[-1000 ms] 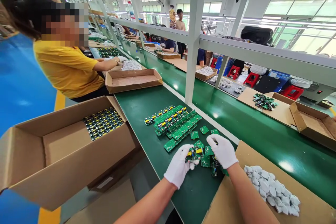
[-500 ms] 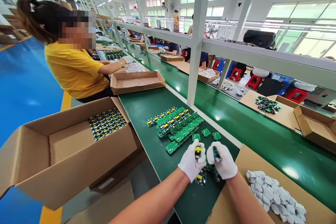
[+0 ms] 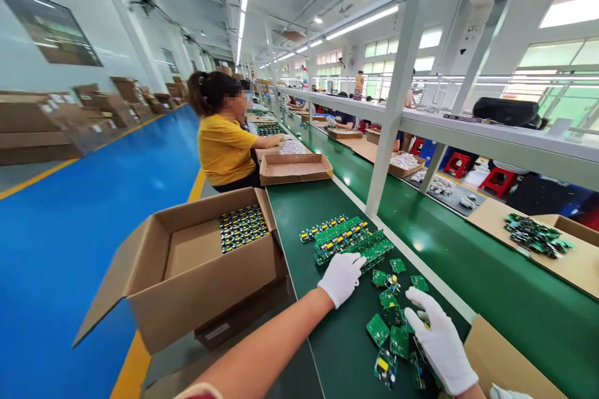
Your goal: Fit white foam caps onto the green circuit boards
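Note:
My left hand (image 3: 343,277), in a white glove, reaches onto the near end of several green circuit board strips (image 3: 350,238). Its fingers stretch over the board edge; whether they press on it I cannot tell. Small yellow-topped parts line some strips. My right hand (image 3: 440,340), also gloved, hovers with fingers apart beside a loose group of small single circuit boards (image 3: 399,341). Some lie green side up, while one near the front (image 3: 384,366) shows a yellow part. Neither hand visibly holds a board.
An open cardboard box (image 3: 206,287) with rows of boards (image 3: 243,227) stands left of the green bench (image 3: 299,206). A shallow carton (image 3: 296,168) sits farther along, near a co-worker in a yellow shirt (image 3: 229,149). A white post (image 3: 390,112) rises at the bench's divider. Cardboard (image 3: 496,355) lies at right.
Both hands have let go of the small boards they held and moved apart, left to the strips, right to the right. More single boards now lie between them. The view has swung left.

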`<action>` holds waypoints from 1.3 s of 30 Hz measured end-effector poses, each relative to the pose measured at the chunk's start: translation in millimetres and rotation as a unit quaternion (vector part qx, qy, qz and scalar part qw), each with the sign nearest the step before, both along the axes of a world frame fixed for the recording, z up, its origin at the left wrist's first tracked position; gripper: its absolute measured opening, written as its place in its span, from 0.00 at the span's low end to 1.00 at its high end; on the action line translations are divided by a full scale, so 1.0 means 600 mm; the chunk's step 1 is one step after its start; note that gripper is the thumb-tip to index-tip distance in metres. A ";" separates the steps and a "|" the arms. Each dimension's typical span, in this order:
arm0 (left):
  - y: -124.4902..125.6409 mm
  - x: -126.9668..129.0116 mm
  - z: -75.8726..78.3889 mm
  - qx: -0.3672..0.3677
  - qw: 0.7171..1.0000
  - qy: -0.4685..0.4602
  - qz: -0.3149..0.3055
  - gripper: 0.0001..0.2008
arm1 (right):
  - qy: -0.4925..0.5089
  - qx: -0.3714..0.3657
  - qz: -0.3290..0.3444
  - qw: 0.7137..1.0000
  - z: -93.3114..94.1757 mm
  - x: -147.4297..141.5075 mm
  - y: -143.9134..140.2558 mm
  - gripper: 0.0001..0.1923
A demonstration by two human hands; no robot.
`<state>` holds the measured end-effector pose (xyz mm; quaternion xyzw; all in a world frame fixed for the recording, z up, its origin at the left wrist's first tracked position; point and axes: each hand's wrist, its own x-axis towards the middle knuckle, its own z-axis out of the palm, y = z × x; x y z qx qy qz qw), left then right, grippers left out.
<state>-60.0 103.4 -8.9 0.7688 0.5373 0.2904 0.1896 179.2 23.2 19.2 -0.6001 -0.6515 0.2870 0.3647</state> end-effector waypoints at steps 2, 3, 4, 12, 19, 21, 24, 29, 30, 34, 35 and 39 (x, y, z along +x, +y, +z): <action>0.012 -0.004 0.001 0.003 1.000 -0.024 0.019 0.18 | 0.015 -0.006 0.017 1.000 0.007 -0.007 -0.003 0.18; 0.017 -0.006 0.006 0.004 0.999 -0.040 0.032 0.18 | 0.023 -0.007 0.021 0.999 0.012 -0.009 -0.005 0.18; 0.020 -0.008 0.013 0.006 0.997 -0.057 0.044 0.18 | 0.032 -0.006 0.018 0.999 0.018 -0.009 -0.006 0.18; -0.078 0.010 0.072 -0.043 0.981 -0.187 -0.027 0.17 | 0.027 0.065 -0.124 0.990 0.053 0.016 0.019 0.33; -0.165 0.026 0.072 -0.210 0.936 -0.266 -0.090 0.15 | -0.102 -0.030 -0.063 0.992 0.064 0.003 0.012 0.19; -0.169 0.020 0.073 -0.220 0.936 -0.262 -0.080 0.15 | -0.083 -0.022 -0.093 0.992 0.056 -0.003 0.002 0.20; -0.171 0.014 0.072 -0.219 0.937 -0.262 -0.079 0.15 | -0.079 -0.030 -0.085 0.993 0.043 -0.007 -0.004 0.24; -0.161 0.008 0.069 -0.179 0.960 -0.199 -0.083 0.19 | -0.061 -0.051 -0.114 0.990 0.044 -0.008 0.004 0.27; -0.157 0.006 0.072 -0.186 0.959 -0.201 -0.072 0.22 | -0.056 -0.052 -0.115 0.990 0.045 -0.008 0.005 0.27; -0.143 -0.004 0.091 -0.297 0.887 -0.335 -0.114 0.32 | -0.020 -0.076 -0.122 0.989 0.051 -0.006 0.010 0.26; -0.142 -0.004 0.093 -0.303 0.870 -0.368 -0.121 0.33 | -0.007 -0.089 -0.134 0.987 0.054 -0.004 0.011 0.25; -0.147 0.008 0.079 -0.343 0.821 -0.451 -0.067 0.42 | 0.019 -0.122 -0.169 0.978 0.065 0.003 0.015 0.22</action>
